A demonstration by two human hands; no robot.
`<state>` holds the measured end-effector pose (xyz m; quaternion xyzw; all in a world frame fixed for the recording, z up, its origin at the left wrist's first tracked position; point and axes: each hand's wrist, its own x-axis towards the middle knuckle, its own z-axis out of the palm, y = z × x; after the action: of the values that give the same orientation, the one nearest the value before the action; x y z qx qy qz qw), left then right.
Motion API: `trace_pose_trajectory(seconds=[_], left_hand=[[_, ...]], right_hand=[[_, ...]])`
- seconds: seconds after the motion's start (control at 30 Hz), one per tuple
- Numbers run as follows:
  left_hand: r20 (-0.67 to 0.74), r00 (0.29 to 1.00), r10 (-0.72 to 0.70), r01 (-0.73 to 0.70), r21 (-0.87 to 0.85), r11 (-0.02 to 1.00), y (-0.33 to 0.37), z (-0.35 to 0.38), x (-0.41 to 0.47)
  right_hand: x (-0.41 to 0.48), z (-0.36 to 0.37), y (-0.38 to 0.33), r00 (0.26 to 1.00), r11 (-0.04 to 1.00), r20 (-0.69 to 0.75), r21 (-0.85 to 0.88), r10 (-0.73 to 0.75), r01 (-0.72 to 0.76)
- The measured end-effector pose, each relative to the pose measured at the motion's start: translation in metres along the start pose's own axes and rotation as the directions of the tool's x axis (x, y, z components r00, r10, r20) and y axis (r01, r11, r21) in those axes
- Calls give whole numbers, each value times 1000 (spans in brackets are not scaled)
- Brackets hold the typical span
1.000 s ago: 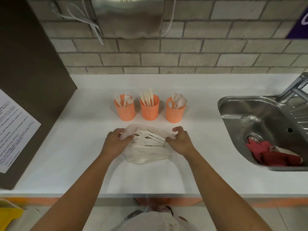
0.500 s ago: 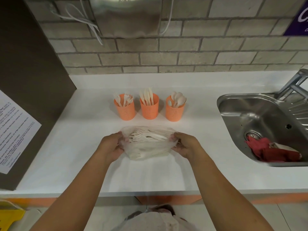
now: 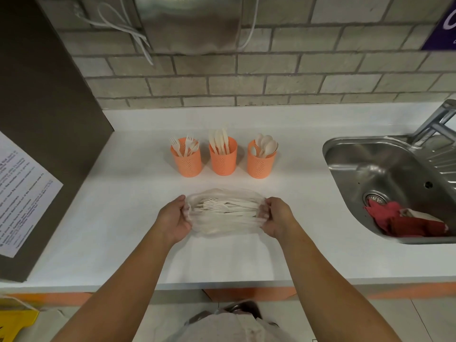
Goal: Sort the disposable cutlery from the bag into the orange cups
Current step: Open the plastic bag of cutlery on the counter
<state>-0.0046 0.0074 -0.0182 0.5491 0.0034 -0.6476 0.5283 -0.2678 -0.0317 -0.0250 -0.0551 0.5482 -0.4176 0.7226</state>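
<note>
A clear plastic bag (image 3: 222, 224) lies on the white counter (image 3: 123, 206), stretched wide at its mouth, with several white forks (image 3: 227, 206) visible inside. My left hand (image 3: 172, 219) grips the bag's left edge and my right hand (image 3: 276, 218) grips its right edge. Behind the bag stand three orange mesh cups in a row: the left cup (image 3: 186, 162) holds forks, the middle cup (image 3: 223, 159) holds knives, the right cup (image 3: 261, 162) holds spoons.
A steel sink (image 3: 385, 178) with a red cloth (image 3: 404, 222) and a tap (image 3: 436, 119) sits at the right. A dark panel with a printed sheet (image 3: 22, 193) stands at the left. A metal dispenser (image 3: 190, 23) hangs on the brick wall.
Both hands have moved apart to the bag's sides and pulled its mouth wider. The bag now lies flatter and more stretched, with the forks showing through the opening.
</note>
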Motion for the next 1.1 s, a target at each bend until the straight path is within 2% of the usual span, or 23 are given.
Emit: trace_pose_trajectory(seconds=[0.07, 0.1, 0.17, 0.23, 0.3, 0.37, 0.4, 0.43, 0.5, 0.57, 0.7, 0.8, 0.83, 0.87, 0.9, 1.0, 1.03, 1.1], left_hand=[[-20, 994, 106, -105, 43, 994, -4, 3, -3], [-11, 988, 151, -149, 105, 983, -5, 4, -4], [11, 970, 244, -234, 331, 914, -4, 6, -8], [54, 938, 342, -309, 577, 756, -3, 8, -10], [138, 900, 413, -376, 726, 576, -5, 9, -10], [193, 868, 458, -412, 794, 447, -9, 11, -8], [199, 850, 487, -422, 812, 404, -11, 13, -6], [200, 830, 521, -428, 828, 363, -13, 15, -6], [196, 788, 583, -428, 856, 291, -16, 18, -6], [178, 766, 617, -423, 863, 277, -19, 20, -8], [142, 771, 620, -433, 832, 348, -20, 22, -7], [127, 776, 618, -460, 784, 417, -18, 24, -7], [114, 781, 614, -465, 762, 450, -16, 25, -7], [95, 792, 603, -462, 739, 491, -15, 25, -5], [73, 808, 585, -454, 709, 539, -13, 25, -4], [22, 892, 452, -373, 601, 707, -3, 25, -1], [22, 920, 392, -340, 543, 768, -1, 25, -1], [32, 962, 270, -257, 434, 864, 0, 25, -3]], right_hand=[[-3, 1, 0, 998, 996, -3, -68, -58, 57], [-4, 0, 0, 993, 978, -7, -172, -122, 119], [-8, -1, -1, 958, 840, 19, -476, -285, 260], [-10, 1, 0, 894, 604, 118, -699, -432, 384], [-5, 2, 3, 792, 254, 274, -847, -545, 467], [10, 1, 10, 684, -103, 424, -883, -593, 459], [16, 2, 13, 662, -197, 465, -876, -588, 440], [22, 4, 15, 662, -224, 469, -877, -584, 425], [25, 9, 16, 655, -186, 433, -891, -619, 413], [23, 16, 14, 652, -144, 395, -903, -647, 404], [16, 23, 14, 694, -163, 432, -893, -577, 420], [21, 23, 17, 651, -302, 507, -861, -565, 408], [22, 23, 17, 653, -273, 488, -871, -579, 409], [21, 24, 14, 678, -181, 442, -888, -588, 422], [18, 27, 9, 719, -36, 371, -900, -588, 435], [9, 33, -10, 872, 480, 154, -783, -465, 395], [7, 36, -14, 909, 591, 104, -728, -404, 346], [5, 36, -19, 950, 710, 35, -657, -310, 255]])
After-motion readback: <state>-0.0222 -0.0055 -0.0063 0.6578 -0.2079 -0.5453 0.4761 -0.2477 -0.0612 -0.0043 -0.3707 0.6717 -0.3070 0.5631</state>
